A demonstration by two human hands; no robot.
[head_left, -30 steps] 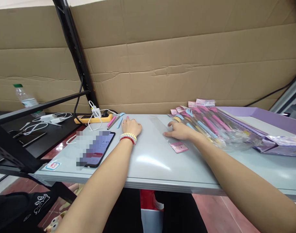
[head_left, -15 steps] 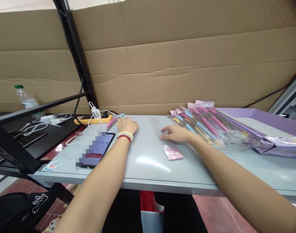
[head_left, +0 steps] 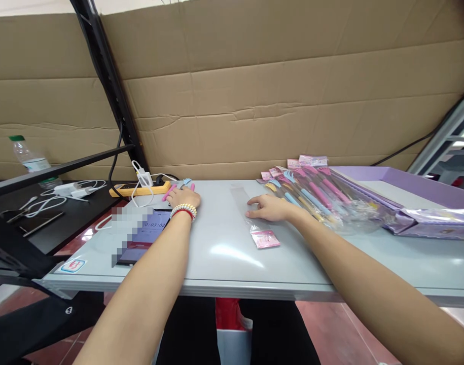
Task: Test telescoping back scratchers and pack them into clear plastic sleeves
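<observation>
On the big grey table (head_left: 212, 230), wrapped sticks (head_left: 319, 195) lie in a pile on the right. The right hand (head_left: 269, 208) has its thumb and pointing finger spread, and the left hand (head_left: 184, 198) is over loose sticks (head_left: 169, 192) at the far left, but I can't tell if it pinches any. Between the hands, at the right fingertips, a long clear bag (head_left: 240, 202) lies flat, running far to near and slanting a bit right, its pink card (head_left: 265, 239) at the near end.
</observation>
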